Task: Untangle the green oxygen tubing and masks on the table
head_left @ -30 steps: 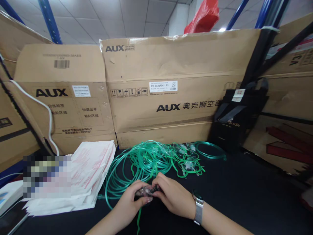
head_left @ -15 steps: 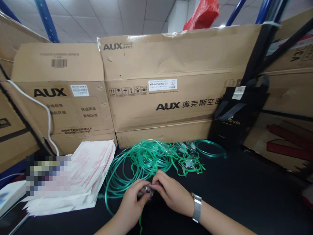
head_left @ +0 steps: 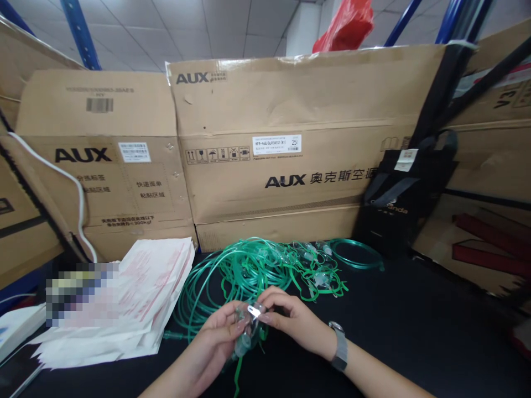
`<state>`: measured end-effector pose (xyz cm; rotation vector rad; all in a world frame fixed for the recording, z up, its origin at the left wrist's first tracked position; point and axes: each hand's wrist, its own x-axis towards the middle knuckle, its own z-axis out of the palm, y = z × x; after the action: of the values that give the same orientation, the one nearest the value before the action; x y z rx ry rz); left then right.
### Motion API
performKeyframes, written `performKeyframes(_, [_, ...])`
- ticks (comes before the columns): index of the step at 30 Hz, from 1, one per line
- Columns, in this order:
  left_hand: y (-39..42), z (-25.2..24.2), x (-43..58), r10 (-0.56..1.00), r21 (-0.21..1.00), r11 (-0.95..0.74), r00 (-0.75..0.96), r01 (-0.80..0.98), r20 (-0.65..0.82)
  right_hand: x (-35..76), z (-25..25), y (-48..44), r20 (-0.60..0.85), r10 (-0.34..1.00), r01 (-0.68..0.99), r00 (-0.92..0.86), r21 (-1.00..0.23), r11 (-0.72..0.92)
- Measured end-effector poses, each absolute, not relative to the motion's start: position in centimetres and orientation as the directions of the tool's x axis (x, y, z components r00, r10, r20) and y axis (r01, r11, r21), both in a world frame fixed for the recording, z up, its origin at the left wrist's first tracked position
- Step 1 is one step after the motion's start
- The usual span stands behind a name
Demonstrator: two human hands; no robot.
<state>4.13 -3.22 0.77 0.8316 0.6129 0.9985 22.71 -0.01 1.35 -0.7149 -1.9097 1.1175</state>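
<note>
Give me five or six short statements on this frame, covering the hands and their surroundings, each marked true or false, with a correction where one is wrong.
1. The left hand holds a clear plastic piece. True.
2. The right hand is well apart from that piece. False: it touches the piece, beside a shiny strip.
3. Green tubing lies in loops in front of the cardboard. True.
4. The watch is on the left wrist. False: it is on the right one.
5. White papers lie to the left of the tubing. True.
6. The red plastic bag lies among the tubing. False: it shows above the cardboard's upper edge.

The clear plastic mask (head_left: 244, 344) and green plastic tubing (head_left: 238, 260) look glossy, the cardboard box (head_left: 236, 193) and tabletop (head_left: 415, 331) matt.
</note>
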Motion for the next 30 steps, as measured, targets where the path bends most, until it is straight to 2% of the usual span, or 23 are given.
performKeyframes(6, [-3.2, 0.8, 4.2, 0.922, 0.895, 0.205, 0.384, -0.396, -0.041, 22.4, 1.0, -0.1, 0.163, 0.837, 0.076, -0.522, -0.969, 0.236])
performKeyframes(10, [-3.2, 1.0, 4.5, 0.946, 0.939, 0.097, 0.322, -0.329, 0.015, 22.2, 1.3, -0.4, 0.18, 0.849, 0.077, -0.497, -0.965, 0.25])
performKeyframes(16, [-3.3, 0.7, 4.5, 0.953, 0.97, 0.03, 0.301, -0.243, 0.046, 21.8, 1.5, -1.0, 0.182, 0.883, 0.121, -0.434, -0.959, 0.257])
performKeyframes(25, [-2.8, -0.8, 4.3, 0.95, 0.966, -0.021, 0.296, -0.259, 0.099, 21.7, 1.3, -1.0, 0.205, 0.875, 0.142, -0.439, -0.946, 0.292])
performKeyframes(30, [-3.0, -0.7, 4.5, 0.959, 0.969, -0.031, 0.264, -0.245, 0.098, 21.4, 0.8, -1.5, 0.231, 0.912, 0.271, -0.34, -0.904, 0.33])
